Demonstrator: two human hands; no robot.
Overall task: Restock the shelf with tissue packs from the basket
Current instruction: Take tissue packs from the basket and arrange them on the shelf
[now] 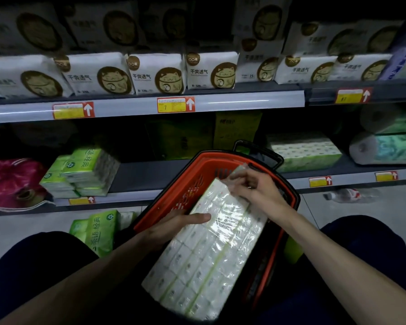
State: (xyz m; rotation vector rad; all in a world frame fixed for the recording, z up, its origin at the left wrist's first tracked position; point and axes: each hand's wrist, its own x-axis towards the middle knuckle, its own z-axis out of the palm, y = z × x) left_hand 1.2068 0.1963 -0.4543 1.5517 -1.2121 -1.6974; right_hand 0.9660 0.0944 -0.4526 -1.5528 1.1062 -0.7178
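dim store shelving fills the background, its upper shelf (pixel 145 106) lined with white cat-print bags (pixel 158 73) above red-and-yellow price tags (pixel 175 104). on the lower shelf (pixel 136 177) sit stacked green tissue packs (pixel 82 172) at left, a pink bundle (pixel 12 181) beside them, and paper rolls (pixel 384 146) at far right. an orange basket (pixel 190 181) rests between the person's knees, and a large clear-wrapped tissue pack (pixel 211 249) lies tilted in it, its near end sticking out over the rim. the left hand (pixel 174 225) grips the pack's left edge, thumb laid flat on top. the right hand (pixel 256 186) pinches the loose wrap at the pack's far end. a plastic bottle (pixel 347 195) lies on the floor at right.
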